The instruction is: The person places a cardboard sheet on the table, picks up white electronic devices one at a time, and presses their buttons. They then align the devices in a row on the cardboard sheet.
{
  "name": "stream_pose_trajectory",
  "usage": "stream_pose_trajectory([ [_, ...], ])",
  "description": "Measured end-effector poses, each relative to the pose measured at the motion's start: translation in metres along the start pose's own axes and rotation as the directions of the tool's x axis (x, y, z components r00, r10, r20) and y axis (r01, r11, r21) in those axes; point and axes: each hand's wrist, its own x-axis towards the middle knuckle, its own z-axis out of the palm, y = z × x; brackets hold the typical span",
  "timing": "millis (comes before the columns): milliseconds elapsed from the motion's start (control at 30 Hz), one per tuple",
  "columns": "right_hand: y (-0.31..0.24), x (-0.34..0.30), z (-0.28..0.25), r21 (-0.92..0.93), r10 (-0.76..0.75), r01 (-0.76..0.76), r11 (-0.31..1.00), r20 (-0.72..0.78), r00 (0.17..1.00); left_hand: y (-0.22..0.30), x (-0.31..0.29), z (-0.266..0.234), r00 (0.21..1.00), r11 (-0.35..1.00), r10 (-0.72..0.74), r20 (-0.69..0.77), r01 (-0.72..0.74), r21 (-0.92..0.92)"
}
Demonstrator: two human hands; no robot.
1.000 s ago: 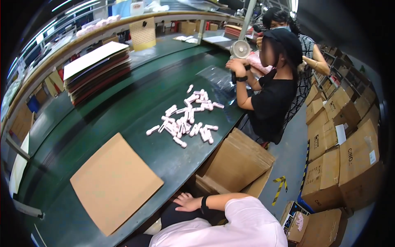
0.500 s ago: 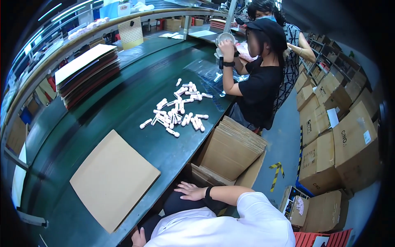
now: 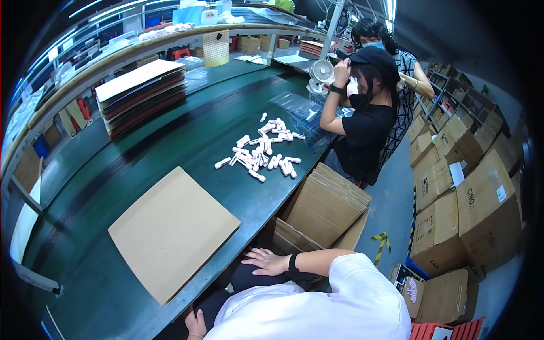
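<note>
My right hand point(image 3: 265, 262) lies flat on my dark-trousered thigh, fingers spread, holding nothing; a black band is round its wrist. My left hand point(image 3: 196, 324) rests against my other leg near the table's edge, partly cut off by the lower rim, its visible fingers loosely stretched and nothing seen in it. In front of me a flat tan cardboard stack point(image 3: 174, 232) lies on the green work table point(image 3: 226, 195). Beyond it is a loose pile of small pale pink and white rod-shaped pieces with rounded ends point(image 3: 263, 148).
A stack of boards point(image 3: 141, 93) stands at the far left. Folded cartons point(image 3: 326, 198) fill a box beside the table. A small white fan point(image 3: 322, 72) is near a seated co-worker point(image 3: 371, 122); another person stands behind. Cardboard boxes point(image 3: 487, 198) line the right side.
The view has shifted, so the table things appear farther right. The seated co-worker's hand has gone from the fan up to the head. My hands stay on my legs.
</note>
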Motion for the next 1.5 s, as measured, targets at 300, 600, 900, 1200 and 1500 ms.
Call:
stream_pose_trajectory([
  [300, -0.004, 0.013, -0.012, -0.049, 0.008, -0.006, 0.999, 0.044, 0.999, 0.0, -0.006, 0.003, 0.995, 0.996, -0.089, -0.038, 0.088, -0.018],
  [600, 0.014, 0.001, 0.002, -0.037, 0.011, -0.014, 0.999, -0.067, 0.998, 0.002, -0.001, 0.005, 0.994, 0.994, -0.104, -0.026, 0.103, -0.039],
  [900, 0.005, -0.001, 0.002, 0.006, 0.015, -0.014, 1.0, -0.064, 0.998, 0.013, -0.001, 0.004, 0.998, 1.0, -0.014, -0.063, 0.014, -0.004],
  [1200, 0.004, -0.001, 0.004, -0.001, -0.01, 0.01, 1.0, -0.072, 0.997, 0.013, -0.001, 0.009, 0.999, 0.998, -0.045, -0.028, 0.046, 0.033],
  [1500, 0.004, -0.015, 0.004, 0.048, -0.015, 0.02, 0.999, -0.111, 0.994, 0.007, -0.006, 0.018, 0.994, 0.989, -0.022, -0.111, 0.037, 0.142],
])
